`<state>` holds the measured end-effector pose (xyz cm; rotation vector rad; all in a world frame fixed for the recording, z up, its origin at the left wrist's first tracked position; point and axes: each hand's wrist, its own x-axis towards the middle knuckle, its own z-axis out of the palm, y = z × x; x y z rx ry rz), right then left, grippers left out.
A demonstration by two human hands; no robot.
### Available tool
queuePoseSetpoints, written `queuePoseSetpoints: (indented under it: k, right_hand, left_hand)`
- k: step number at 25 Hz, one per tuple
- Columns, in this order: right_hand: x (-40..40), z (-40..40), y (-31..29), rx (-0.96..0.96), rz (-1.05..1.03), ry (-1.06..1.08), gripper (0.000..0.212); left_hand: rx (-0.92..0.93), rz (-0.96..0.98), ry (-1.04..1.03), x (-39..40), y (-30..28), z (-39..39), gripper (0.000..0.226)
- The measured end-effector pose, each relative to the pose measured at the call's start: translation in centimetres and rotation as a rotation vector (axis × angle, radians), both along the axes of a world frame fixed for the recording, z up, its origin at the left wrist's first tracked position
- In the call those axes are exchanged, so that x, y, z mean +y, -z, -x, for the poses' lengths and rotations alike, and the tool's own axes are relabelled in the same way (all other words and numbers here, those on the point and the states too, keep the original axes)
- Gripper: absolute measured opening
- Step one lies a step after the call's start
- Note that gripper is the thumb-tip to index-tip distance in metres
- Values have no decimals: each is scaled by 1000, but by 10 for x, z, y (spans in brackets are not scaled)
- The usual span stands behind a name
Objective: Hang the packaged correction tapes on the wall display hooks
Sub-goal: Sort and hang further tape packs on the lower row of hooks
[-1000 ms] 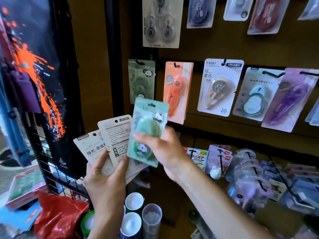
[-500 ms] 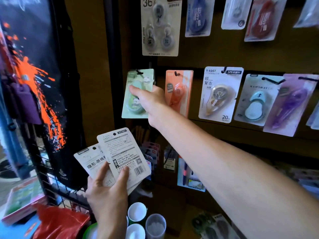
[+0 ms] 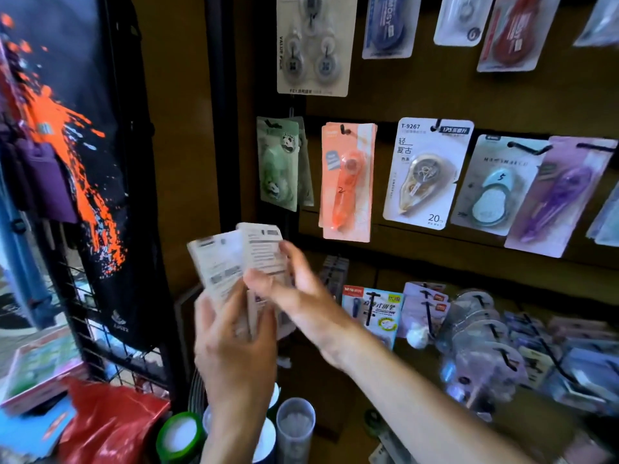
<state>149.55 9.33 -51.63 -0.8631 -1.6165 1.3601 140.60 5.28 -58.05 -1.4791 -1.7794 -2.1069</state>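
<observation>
While the left hand (image 3: 234,343) grips the fanned packs (image 3: 234,259) from below, thumb across the front, card backs face the camera, probably so the hang holes stay up and easy to pick. Right hand (image 3: 301,296) reaches in from the right, fingertips (image 3: 288,252) on the front pack's top right edge; blur hides whether it pinches yet. Green panda pack (image 3: 278,162) hangs on its hook, above and beyond the fingers, next to the orange pack (image 3: 346,182). My read: next pack gets pulled, matched to a hook.
</observation>
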Motion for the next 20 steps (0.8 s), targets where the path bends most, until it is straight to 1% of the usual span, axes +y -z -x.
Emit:
queuePoseSetpoints:
  k: [1, 2, 3, 4, 5, 6, 7, 8, 9, 10, 11, 12, 13, 15, 17, 20]
  right_hand:
    - [-5, -7, 8, 91, 61, -86, 56]
    - [-3, -16, 17, 162, 108, -118, 56]
    - [-5, -25, 21, 248, 151, -137, 56]
    - [-6, -35, 25, 333, 207, -163, 57]
    - [-9, -47, 27, 414, 279, -176, 57]
    - [-10, -57, 31, 485, 338, -175, 52]
    - [-14, -67, 34, 536, 370, -170, 46]
    - [-16, -76, 39, 561, 395, -154, 44]
    - [-20, -83, 39, 556, 416, -119, 43]
    - [-22, -91, 41, 545, 420, -84, 41]
    - [-22, -98, 43, 539, 422, -44, 38]
    - [-21, -103, 43, 524, 410, 9, 37]
    - [-24, -107, 41, 486, 381, 82, 41]
    - [-25, -112, 40, 397, 287, 239, 50]
    - [-28, -118, 39, 377, 202, 305, 44]
    - [-35, -125, 42, 399, 205, 331, 35]
  left_hand:
    - [90, 7, 103, -2, 0, -4, 71]
    - [131, 40, 269, -5, 1, -7, 83]
    - [135, 64, 457, -8, 0, -11, 90]
    - [48, 59, 646, -11, -3, -14, 88]
    - [-95, 56, 779, -13, -4, -17, 80]
    - [-217, 45, 820, -13, -5, -20, 71]
    - [-262, 49, 776, -11, -6, -23, 60]
    - [-274, 82, 689, -9, -6, -29, 56]
    - [-277, 128, 624, -8, -5, -35, 61]
    - [-308, 169, 607, -9, -4, -42, 69]
    - [-388, 204, 634, -9, -2, -50, 74]
    - [-468, 232, 687, -10, -1, -55, 73]
    - [-557, 246, 755, -13, -1, -61, 66]
    - [-724, 246, 832, -17, -5, -69, 44]
    - [-832, 234, 835, -18, -6, -79, 33]
    - [-1013, 187, 818, -19, -8, -88, 33]
